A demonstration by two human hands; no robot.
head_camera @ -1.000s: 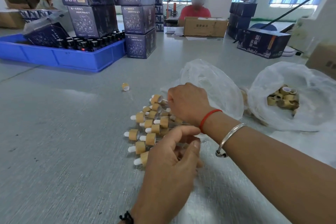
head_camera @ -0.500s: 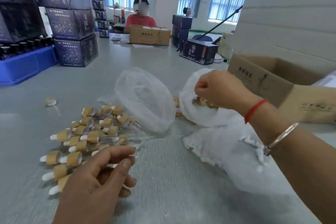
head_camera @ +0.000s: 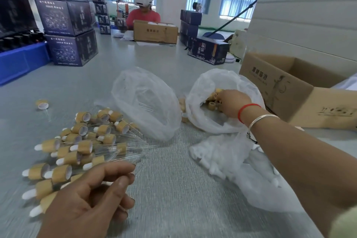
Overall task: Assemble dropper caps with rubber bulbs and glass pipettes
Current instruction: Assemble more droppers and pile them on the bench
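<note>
Hovering low at the near left, the left hand (head_camera: 85,197) has its fingers loosely curled with thumb and forefinger close together; whether a thin glass pipette sits between them I cannot tell. Compared with half a second ago it has barely shifted. Right hand (head_camera: 232,103) has changed more: it was above the rim of the bag before, now it reaches down into the open right plastic bag (head_camera: 202,121), fingertips curled among the loose bamboo caps (head_camera: 212,102); whether it actually pinches one is not clear. That wrist carries a red string (head_camera: 246,109) and a silver bangle (head_camera: 259,120).

Just beyond the left hand lies the pile of finished droppers (head_camera: 77,147): short tan wood-grain cylinders, white rounded rubber bulbs poking out one end, thin clear glass tubes out the other, all lying flat on the grey matt table (head_camera: 173,189). Near right of centre is a crumpled clear bag of small white bulbs (head_camera: 218,158). Middle of the table holds a puffed-up translucent bag (head_camera: 146,102), thin glass tubes faintly visible inside. One stray cap (head_camera: 42,104) lies alone at the left, well apart from the pile.

Further right, an open brown cardboard box (head_camera: 280,87) with white flat cartons (head_camera: 309,15) stacked behind. Left far side: blue plastic crate (head_camera: 21,62) and dark navy printed boxes (head_camera: 71,48) stacked. At the far end a person in a red top (head_camera: 144,16) sits behind another cardboard box (head_camera: 155,32).
</note>
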